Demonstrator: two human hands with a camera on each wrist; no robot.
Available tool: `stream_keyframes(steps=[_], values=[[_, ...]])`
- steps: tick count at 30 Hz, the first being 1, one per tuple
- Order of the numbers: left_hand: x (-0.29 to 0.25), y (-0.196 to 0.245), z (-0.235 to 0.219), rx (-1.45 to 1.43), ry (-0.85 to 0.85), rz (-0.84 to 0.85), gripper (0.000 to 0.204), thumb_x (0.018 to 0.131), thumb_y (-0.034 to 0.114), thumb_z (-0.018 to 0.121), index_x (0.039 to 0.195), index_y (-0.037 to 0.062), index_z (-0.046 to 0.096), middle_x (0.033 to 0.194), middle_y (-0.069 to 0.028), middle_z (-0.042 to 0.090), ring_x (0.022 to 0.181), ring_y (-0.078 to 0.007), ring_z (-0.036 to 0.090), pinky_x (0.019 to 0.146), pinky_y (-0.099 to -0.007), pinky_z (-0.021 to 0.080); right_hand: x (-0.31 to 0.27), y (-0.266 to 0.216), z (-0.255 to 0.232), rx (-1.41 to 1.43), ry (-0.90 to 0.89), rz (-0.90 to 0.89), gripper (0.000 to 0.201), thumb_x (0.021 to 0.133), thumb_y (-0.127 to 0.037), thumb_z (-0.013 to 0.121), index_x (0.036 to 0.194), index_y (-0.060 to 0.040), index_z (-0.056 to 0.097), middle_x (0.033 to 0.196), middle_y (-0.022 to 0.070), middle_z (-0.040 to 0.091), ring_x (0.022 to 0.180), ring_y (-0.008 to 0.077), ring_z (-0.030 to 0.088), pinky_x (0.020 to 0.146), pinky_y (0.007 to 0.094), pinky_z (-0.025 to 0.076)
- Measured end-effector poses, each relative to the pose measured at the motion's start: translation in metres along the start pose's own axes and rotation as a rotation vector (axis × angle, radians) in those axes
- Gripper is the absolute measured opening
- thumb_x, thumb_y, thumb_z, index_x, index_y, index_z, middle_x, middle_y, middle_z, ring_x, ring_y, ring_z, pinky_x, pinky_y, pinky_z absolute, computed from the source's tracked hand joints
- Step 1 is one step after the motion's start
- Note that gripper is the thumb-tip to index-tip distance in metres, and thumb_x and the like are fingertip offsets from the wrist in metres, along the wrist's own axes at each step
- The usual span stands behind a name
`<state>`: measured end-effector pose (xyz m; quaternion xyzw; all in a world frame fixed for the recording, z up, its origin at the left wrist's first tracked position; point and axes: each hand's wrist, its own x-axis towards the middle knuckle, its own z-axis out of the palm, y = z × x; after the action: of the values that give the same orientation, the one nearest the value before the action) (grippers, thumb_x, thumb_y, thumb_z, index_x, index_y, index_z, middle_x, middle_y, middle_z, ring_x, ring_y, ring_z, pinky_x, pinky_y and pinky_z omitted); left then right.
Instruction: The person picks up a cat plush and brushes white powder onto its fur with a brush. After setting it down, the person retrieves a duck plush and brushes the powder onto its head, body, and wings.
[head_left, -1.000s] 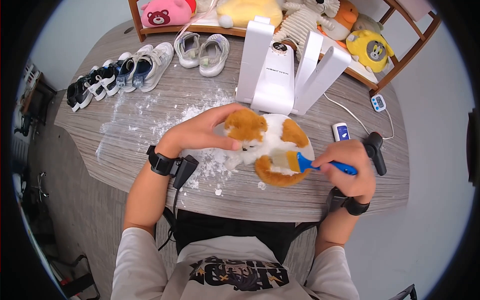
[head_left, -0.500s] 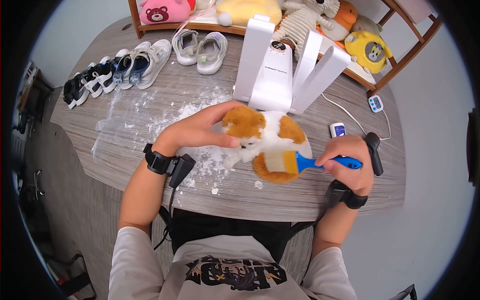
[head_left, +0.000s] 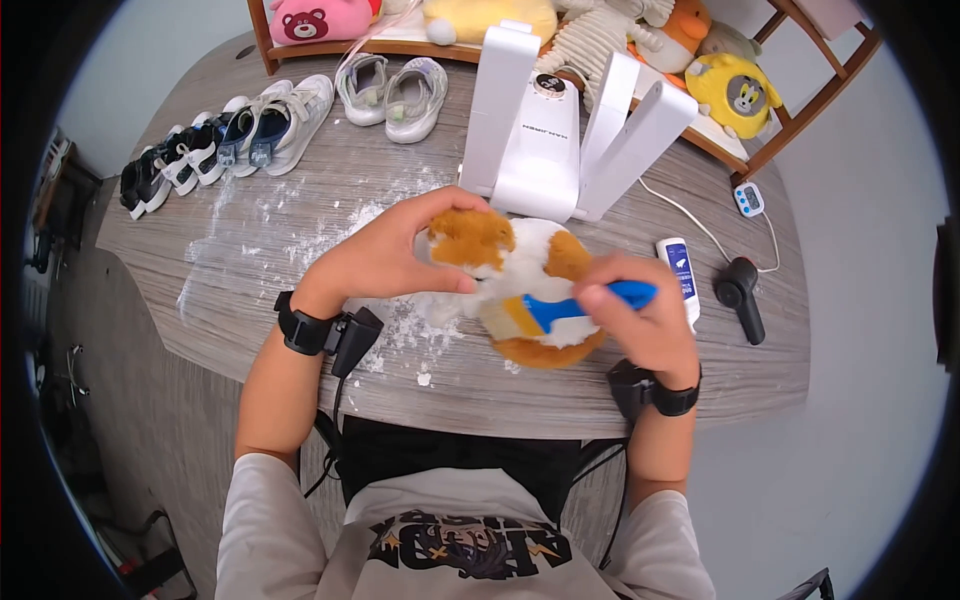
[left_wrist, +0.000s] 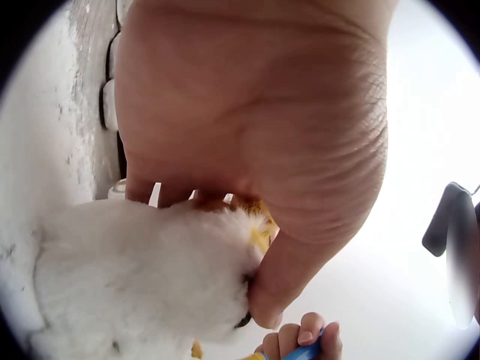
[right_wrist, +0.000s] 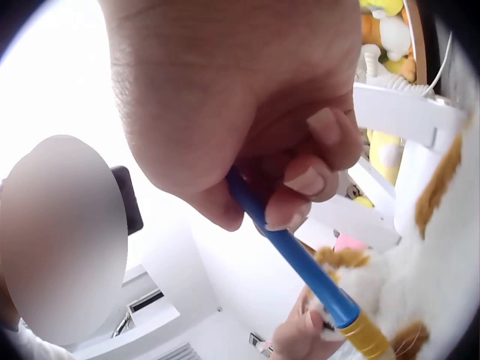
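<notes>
Blue brush (head_left: 540,314) crosswise (bristles (head_left: 499,320) leftward)

8 shoes (head_left: 415,105), 2 hands (head_left: 380,255), 1 brush (head_left: 557,314), 1 orange-and-white plush (head_left: 531,245), 1 bottle (head_left: 677,268), 1 timer (head_left: 748,200)

This looks like an office or workroom, though which is unclear: plain pale walls (head_left: 870,270), a broad wood-grain table (head_left: 745,385), shoes (head_left: 290,125) at ten o'clock, shelved plush toys (head_left: 735,95) at one.
</notes>
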<state>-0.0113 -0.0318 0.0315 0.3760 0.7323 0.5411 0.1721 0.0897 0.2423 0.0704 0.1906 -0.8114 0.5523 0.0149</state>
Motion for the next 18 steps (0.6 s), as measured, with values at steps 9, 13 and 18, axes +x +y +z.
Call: stream_keyframes(steps=[9,13,18], values=[[-0.008,-0.005,-0.02,-0.025,0.078,0.004,0.064,0.075,0.015,0.083,0.131,0.0053,0.054,0.125,-0.0099,0.061,0.117,-0.0205,0.057,0.104,-0.0354,0.043,0.002,-0.006,0.006,0.116,0.103,-0.041,0.018,0.093,-0.016,0.065,0.087,0.0005,0.064,0.074,0.0042,0.064,0.066,0.012,0.059,0.061,0.0269,0.046],[-0.011,0.001,-0.024,0.034,0.079,-0.007,0.063,0.076,0.015,0.082,0.132,0.0051,0.054,0.125,-0.0098,0.061,0.118,-0.0204,0.056,0.104,-0.0361,0.043,-0.001,-0.008,0.0,-0.03,0.027,0.09,0.021,0.091,-0.016,0.067,0.08,0.0014,0.063,0.07,0.0053,0.063,0.064,0.0122,0.058,0.059,0.0275,0.046],[-0.013,0.005,-0.032,0.015,0.078,-0.075,0.068,0.071,0.01,0.083,0.133,0.004,0.054,0.129,-0.0088,0.059,0.121,-0.0199,0.054,0.107,-0.0356,0.039,-0.002,0.0,-0.015,0.149,0.282,0.086,0.017,0.091,-0.012,0.066,0.08,0.0005,0.064,0.071,0.0048,0.063,0.064,0.0102,0.057,0.058,0.024,0.045]])
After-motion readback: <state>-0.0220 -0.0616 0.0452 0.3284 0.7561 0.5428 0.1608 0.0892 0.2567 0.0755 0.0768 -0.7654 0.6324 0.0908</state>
